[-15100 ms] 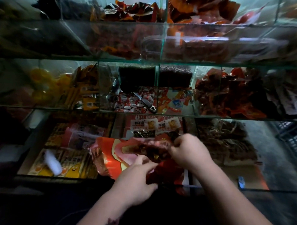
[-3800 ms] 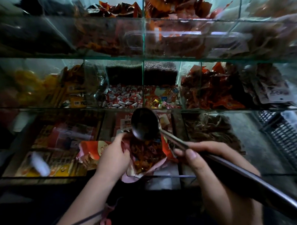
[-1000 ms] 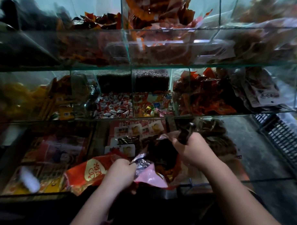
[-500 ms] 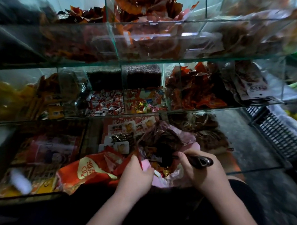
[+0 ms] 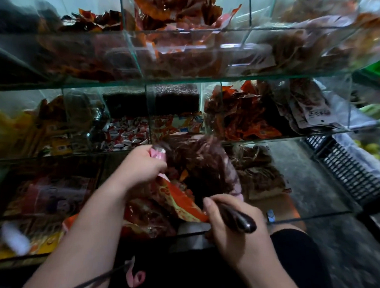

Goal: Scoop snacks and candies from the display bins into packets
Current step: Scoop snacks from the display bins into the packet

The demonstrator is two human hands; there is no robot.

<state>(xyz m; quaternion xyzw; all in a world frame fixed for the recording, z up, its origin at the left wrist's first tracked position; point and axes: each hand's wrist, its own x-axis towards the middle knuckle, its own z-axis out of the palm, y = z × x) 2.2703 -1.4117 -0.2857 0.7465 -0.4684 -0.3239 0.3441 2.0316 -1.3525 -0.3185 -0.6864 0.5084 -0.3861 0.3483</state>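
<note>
- The left hand (image 5: 141, 165) pinches the rim of a pink plastic bag (image 5: 225, 166) and lifts it above the front edge of the bottom bin, probably to hold the mouth open for filling.
- The right hand (image 5: 233, 236) is clenched round the dark handle of a scoop (image 5: 238, 218). Its bowl end is hidden inside the bag, so a load is likely being tipped in.
- Dark and orange snack pieces show through the bag's film, blurred.
- An orange-red packet (image 5: 180, 201) lies under the bag at that front edge.
- Counted: two hands, one scoop, one bag, and three tiers of glass bins (image 5: 187, 79).
- Wrapped candies (image 5: 124, 134) fill a middle-tier bin.
</note>
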